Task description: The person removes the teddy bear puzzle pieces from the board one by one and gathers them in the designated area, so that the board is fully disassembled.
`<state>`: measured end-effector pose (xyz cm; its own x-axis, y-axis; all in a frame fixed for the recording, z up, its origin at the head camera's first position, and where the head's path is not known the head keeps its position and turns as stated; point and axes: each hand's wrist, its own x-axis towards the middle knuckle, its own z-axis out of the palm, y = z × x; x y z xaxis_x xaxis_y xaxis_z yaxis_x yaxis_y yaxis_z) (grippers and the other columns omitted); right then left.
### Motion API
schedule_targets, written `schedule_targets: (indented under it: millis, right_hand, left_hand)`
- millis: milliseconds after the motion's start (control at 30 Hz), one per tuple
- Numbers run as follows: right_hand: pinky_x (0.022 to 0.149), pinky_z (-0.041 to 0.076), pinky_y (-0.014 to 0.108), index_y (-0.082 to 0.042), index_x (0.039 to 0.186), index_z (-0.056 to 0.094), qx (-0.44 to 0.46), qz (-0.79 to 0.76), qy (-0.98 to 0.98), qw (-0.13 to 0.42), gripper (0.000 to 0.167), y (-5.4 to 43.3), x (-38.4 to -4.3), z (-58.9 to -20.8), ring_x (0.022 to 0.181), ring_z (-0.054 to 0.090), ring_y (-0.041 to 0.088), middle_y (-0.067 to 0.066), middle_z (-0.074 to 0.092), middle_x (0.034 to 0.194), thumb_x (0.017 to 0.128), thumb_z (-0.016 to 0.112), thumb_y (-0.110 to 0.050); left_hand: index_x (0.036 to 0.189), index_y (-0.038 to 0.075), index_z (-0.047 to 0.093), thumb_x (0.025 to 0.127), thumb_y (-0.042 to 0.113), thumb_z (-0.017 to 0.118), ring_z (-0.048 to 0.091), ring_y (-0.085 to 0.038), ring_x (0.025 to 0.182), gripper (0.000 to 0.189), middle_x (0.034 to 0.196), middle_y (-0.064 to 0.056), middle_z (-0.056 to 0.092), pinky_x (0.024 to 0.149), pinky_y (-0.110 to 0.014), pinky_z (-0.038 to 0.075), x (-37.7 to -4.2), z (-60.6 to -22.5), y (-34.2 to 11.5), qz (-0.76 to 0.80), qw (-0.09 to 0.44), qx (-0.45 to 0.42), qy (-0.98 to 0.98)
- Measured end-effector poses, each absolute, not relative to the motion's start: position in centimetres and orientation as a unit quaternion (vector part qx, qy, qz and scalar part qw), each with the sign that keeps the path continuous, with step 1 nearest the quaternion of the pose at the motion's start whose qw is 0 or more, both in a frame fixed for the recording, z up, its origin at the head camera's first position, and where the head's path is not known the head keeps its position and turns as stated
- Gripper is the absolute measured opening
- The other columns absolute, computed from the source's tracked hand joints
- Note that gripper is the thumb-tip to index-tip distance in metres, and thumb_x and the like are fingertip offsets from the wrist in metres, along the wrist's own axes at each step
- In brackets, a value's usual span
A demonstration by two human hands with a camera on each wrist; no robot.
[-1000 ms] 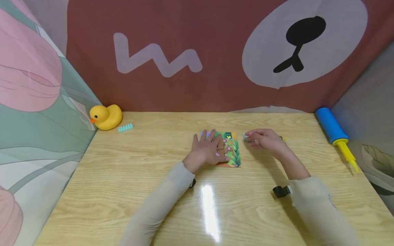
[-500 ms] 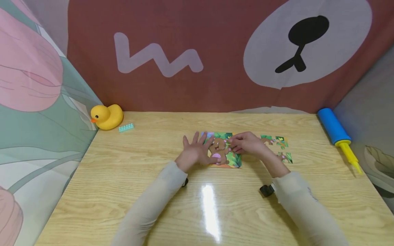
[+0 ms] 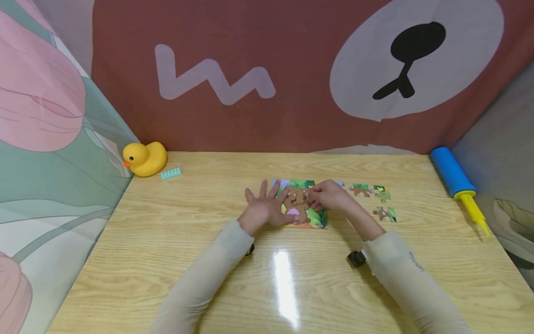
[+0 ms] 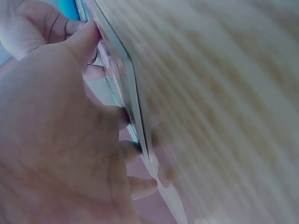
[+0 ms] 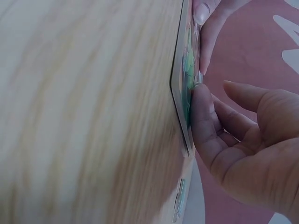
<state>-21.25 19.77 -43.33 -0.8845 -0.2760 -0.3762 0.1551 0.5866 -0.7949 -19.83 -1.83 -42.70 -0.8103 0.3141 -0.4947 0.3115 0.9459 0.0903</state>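
A jigsaw puzzle [image 3: 294, 208] with a brown bear on a leafy ground lies at mid-table. My left hand [image 3: 264, 208] rests spread over its left side, fingers pointing away, thumb across its lower part. From the right, my right hand [image 3: 329, 195] reaches onto the upper right part and touches it with bent fingers. The right wrist view has a digit [image 5: 203, 114] on the puzzle's surface, another lifted clear; no piece shows between them. Low along the table, the puzzle board [image 4: 133, 88] appears edge-on in the left wrist view. What lies under the right fingertips is hidden.
Several loose puzzle pieces lie right of the board, among them one piece [image 3: 360, 190] behind the right wrist and another [image 3: 384, 214] nearer. A yellow rubber duck [image 3: 144, 159] and a turquoise toy brick [image 3: 171, 173] stand back left. A blue-and-yellow pump [image 3: 454, 178] lies far right.
My right hand has moved left from the loose pieces onto the puzzle's right side. My left hand has slid slightly left, uncovering the bear; over the last half second both hands barely shift.
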Motion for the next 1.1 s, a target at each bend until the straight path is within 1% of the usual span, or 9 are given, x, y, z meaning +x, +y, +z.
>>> schedule_targets:
  millis: [100, 233, 433, 533, 633, 867, 967, 1100]
  right_hand:
    - [0.076, 0.061, 0.033, 0.003, 0.108, 0.075, -0.039, -0.447, 0.862, 0.236, 0.03, 19.8, -21.2, -43.3, 0.083, 0.069, 0.018, 0.016, 0.074, 0.098, 0.104, 0.055, -0.019]
    - [0.079, 0.062, 0.035, 0.002, 0.108, 0.075, -0.036, -0.455, 0.857, 0.241, 0.034, 20.1, -21.3, -43.4, 0.089, 0.071, 0.02, 0.017, 0.073, 0.103, 0.106, 0.055, -0.026]
    - [0.081, 0.062, 0.034, 0.004, 0.122, 0.07, -0.018, -0.483, 0.843, 0.237, 0.035, 20.0, -21.4, -43.4, 0.092, 0.072, 0.021, 0.021, 0.071, 0.111, 0.107, 0.053, -0.023]
    - [0.08, 0.063, 0.034, 0.005, 0.126, 0.067, -0.007, -0.498, 0.835, 0.236, 0.035, 19.7, -21.3, -43.3, 0.09, 0.073, 0.02, 0.022, 0.072, 0.112, 0.106, 0.052, -0.019]
    - [0.077, 0.063, 0.034, 0.006, 0.126, 0.066, 0.009, -0.508, 0.827, 0.239, 0.032, 19.5, -21.4, -43.3, 0.086, 0.075, 0.019, 0.021, 0.074, 0.107, 0.106, 0.052, -0.015]
    - [0.07, 0.063, 0.034, 0.006, 0.123, 0.062, 0.034, -0.531, 0.81, 0.245, 0.027, 18.9, -21.5, -43.6, 0.073, 0.075, 0.018, 0.015, 0.076, 0.088, 0.103, 0.058, -0.011]
    - [0.07, 0.063, 0.034, 0.005, 0.122, 0.06, 0.036, -0.539, 0.805, 0.246, 0.026, 18.7, -21.5, -43.7, 0.072, 0.074, 0.017, 0.013, 0.074, 0.086, 0.102, 0.058, -0.011]
    - [0.07, 0.063, 0.032, 0.004, 0.12, 0.059, 0.037, -0.549, 0.798, 0.247, 0.024, 18.4, -21.4, -43.8, 0.071, 0.072, 0.015, 0.011, 0.071, 0.088, 0.102, 0.059, -0.011]
  left_hand:
    - [0.163, 0.038, -0.003, 0.092, 0.081, 0.039, -0.013, -0.035, 0.158, 0.092, 0.172, 0.005, -0.013, 0.117, -0.077, 0.005, -19.8, -42.6, -1.7, -0.002, 0.259, 0.164, 0.952]
    - [0.163, 0.038, -0.003, 0.092, 0.081, 0.038, -0.013, -0.037, 0.158, 0.092, 0.172, 0.004, -0.013, 0.117, -0.077, 0.005, -19.6, -42.4, -1.6, -0.013, 0.26, 0.163, 0.952]
    - [0.162, 0.038, -0.005, 0.092, 0.082, 0.035, -0.013, -0.039, 0.157, 0.092, 0.172, 0.004, -0.014, 0.117, -0.078, 0.007, -19.6, -42.3, -1.5, -0.027, 0.253, 0.163, 0.953]
    - [0.162, 0.037, -0.005, 0.092, 0.083, 0.033, -0.013, -0.04, 0.157, 0.092, 0.172, 0.003, -0.013, 0.116, -0.078, 0.007, -19.6, -42.4, -1.5, -0.027, 0.251, 0.163, 0.954]
    - [0.163, 0.037, -0.005, 0.092, 0.083, 0.034, -0.013, -0.04, 0.157, 0.092, 0.172, 0.003, -0.013, 0.117, -0.078, 0.007, -19.5, -42.5, -1.5, -0.024, 0.254, 0.162, 0.953]
    - [0.163, 0.037, -0.004, 0.093, 0.081, 0.034, -0.011, -0.04, 0.157, 0.091, 0.172, 0.002, -0.011, 0.117, -0.077, 0.007, -19.5, -42.7, -1.5, -0.02, 0.253, 0.162, 0.954]
    - [0.163, 0.036, -0.003, 0.093, 0.081, 0.035, -0.009, -0.038, 0.158, 0.091, 0.172, 0.002, -0.011, 0.12, -0.073, 0.007, -19.5, -42.8, -1.5, -0.016, 0.252, 0.163, 0.954]
    - [0.163, 0.035, -0.003, 0.093, 0.08, 0.038, -0.007, -0.032, 0.16, 0.093, 0.172, 0.001, -0.01, 0.125, -0.065, 0.007, -19.5, -42.8, -1.5, -0.009, 0.246, 0.167, 0.955]
